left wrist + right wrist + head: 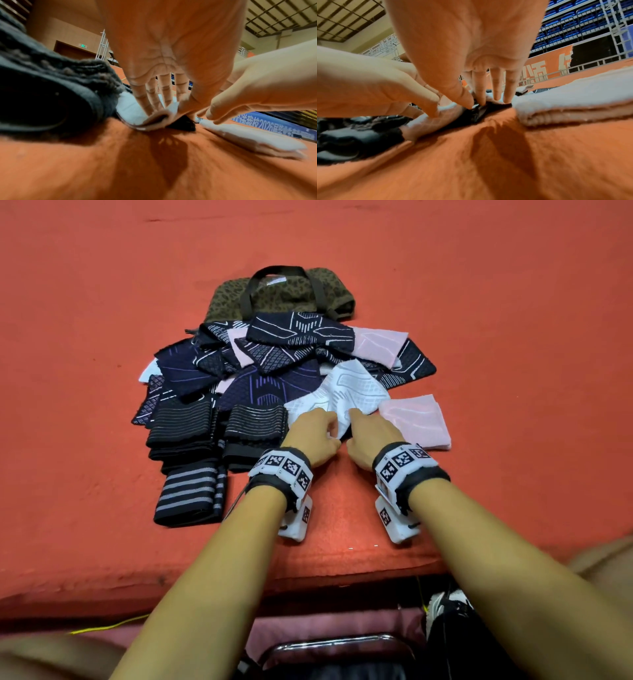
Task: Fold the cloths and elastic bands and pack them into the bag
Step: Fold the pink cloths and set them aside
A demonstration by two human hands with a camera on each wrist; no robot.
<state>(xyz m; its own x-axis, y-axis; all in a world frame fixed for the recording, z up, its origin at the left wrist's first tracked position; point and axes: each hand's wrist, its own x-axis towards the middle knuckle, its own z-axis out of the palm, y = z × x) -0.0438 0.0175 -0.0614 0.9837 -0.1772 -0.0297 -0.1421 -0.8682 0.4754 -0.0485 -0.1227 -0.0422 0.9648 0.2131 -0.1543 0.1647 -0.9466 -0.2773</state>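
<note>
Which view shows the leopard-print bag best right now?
The head view: the leopard-print bag lies flat behind the cloth pile, handles visible. Neither wrist view shows it; both are filled by hands and the white cloth.

bag (274, 296) behind cloth pile (274, 361), bands (185, 433) left

A blue banner (274, 125) runs along the far side of the hall in the left wrist view, printed with pale Chinese characters and the number "2026"; the characters are too blurred to read with certainty. An orange banner (546, 67) hangs on a railing below the blue seats in the right wrist view, carrying large pale Chinese characters, cut off and not legible. A small green exit sign (82, 46) sits above a doorway. The wristbands (284, 465) carry black-and-white square marker codes, with no readable words.
</note>
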